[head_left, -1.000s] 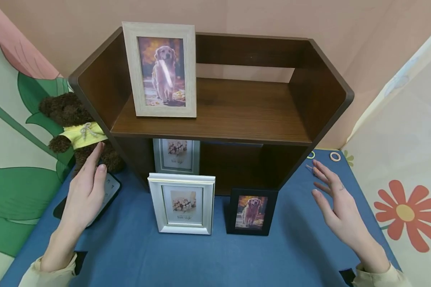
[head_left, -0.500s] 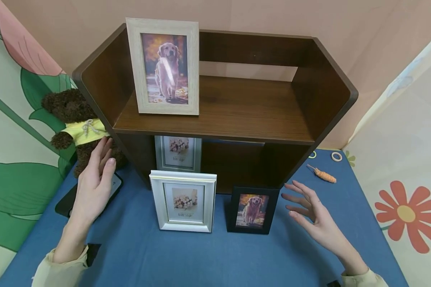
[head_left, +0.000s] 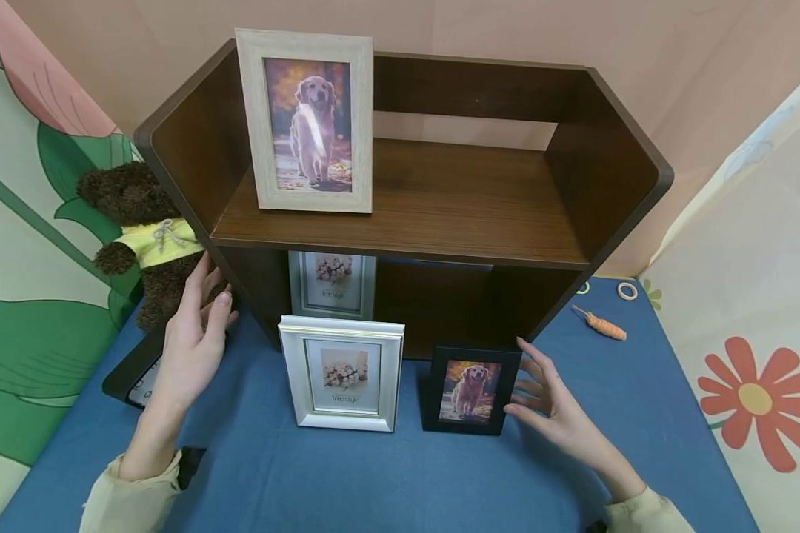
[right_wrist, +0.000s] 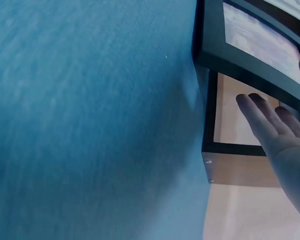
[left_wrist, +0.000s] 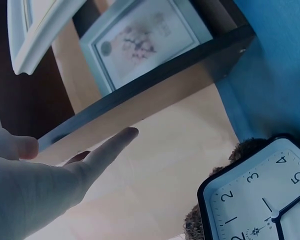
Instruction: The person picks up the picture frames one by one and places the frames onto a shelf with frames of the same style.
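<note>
A blue cloth covers the worktop (head_left: 293,481), slightly creased, running back to a plain beige wall (head_left: 507,26). On the left hangs a printed backdrop (head_left: 33,355) of green leaves and a pink petal; on the right, a pale one (head_left: 773,274) carries a red flower. A dark brown shelf unit (head_left: 467,196) stands at the back, with a pale wooden frame (head_left: 307,122) on its upper board and a grey-blue frame (head_left: 333,285) in the compartment below.

On the cloth before the unit stand a silver-white frame (head_left: 340,374) and, to its right, the black frame (head_left: 469,390). The right hand (head_left: 547,400) is at the black frame's right edge, thumb in front and fingers loosely spread behind; whether they touch it is unclear. The left hand (head_left: 190,348), fingers extended and holding nothing, is beside the unit's left side, near a black-rimmed clock (left_wrist: 255,200) and a brown teddy bear (head_left: 123,196). Right of the unit lie an orange, carrot-like item (head_left: 603,326) and a pale ring (head_left: 627,284).
</note>
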Available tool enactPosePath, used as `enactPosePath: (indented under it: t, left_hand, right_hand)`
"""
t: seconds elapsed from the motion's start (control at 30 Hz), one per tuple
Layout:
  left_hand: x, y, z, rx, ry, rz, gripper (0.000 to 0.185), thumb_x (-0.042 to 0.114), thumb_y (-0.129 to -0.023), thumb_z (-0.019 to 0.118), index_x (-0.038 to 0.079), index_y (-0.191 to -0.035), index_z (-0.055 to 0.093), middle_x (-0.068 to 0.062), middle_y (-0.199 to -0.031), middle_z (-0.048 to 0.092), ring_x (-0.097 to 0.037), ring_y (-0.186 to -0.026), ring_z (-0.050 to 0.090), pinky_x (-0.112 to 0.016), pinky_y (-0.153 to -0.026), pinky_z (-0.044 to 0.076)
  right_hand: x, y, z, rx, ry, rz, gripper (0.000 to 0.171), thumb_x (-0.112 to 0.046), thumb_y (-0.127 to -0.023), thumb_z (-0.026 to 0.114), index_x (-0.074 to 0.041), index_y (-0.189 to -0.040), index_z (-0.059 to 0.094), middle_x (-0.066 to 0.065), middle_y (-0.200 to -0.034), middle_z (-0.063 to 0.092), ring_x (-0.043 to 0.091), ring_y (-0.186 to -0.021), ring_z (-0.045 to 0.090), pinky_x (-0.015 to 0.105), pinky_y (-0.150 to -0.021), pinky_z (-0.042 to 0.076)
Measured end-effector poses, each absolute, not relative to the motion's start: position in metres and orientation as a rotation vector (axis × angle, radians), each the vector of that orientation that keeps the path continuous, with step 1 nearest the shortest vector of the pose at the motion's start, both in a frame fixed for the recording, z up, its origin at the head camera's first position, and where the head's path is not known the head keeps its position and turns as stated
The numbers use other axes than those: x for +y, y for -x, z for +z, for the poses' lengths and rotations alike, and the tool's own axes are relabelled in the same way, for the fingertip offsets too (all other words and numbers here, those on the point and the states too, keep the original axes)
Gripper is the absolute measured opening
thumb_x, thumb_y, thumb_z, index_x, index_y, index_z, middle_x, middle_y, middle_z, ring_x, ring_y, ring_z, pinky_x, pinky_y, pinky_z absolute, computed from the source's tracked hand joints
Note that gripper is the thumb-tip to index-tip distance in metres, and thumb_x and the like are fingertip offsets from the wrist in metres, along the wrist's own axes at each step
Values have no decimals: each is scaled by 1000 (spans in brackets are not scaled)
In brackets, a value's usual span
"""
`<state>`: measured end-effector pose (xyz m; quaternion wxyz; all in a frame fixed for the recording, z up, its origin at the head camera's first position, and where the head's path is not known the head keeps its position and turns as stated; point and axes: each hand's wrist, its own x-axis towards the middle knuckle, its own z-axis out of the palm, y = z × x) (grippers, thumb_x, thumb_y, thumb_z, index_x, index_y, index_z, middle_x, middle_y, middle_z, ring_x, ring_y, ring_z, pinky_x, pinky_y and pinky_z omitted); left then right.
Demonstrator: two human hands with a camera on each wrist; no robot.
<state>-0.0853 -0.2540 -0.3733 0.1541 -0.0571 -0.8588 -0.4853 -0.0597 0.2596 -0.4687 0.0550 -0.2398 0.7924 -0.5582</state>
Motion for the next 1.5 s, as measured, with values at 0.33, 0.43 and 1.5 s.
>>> enactPosePath:
  t: [0.33,0.43,1.5]
  left_hand:
    - [-249,87,-376,-2449,203,-1428,63,13,-117,43,17,-174,16,-28,-169,31,-61,-133,52,-4,-89,48]
    - [-246,88,-376,-2426,237,-1421,62,9,-117,44,19,-173,21,-25,-168,34,-58,-134,53,-5,-90,50]
    - [-243,94,-373,-2413,245,-1335,69,-3,-112,50,18,-172,23,-19,-169,35,-54,-133,57,-5,-89,49]
  right_hand:
    - [254,65,-478,2145,831,-1878,101,21,-98,62,-9,-172,0,23,-160,43,9,-136,58,29,-99,60]
    - [254,68,-481,2068,895,-1925,98,24,-99,58,-6,-170,-2,3,-158,50,14,-136,61,30,-98,60]
    - [253,76,-483,1982,930,-1979,87,24,-101,54,-1,-165,2,0,-147,61,17,-129,66,29,-96,61]
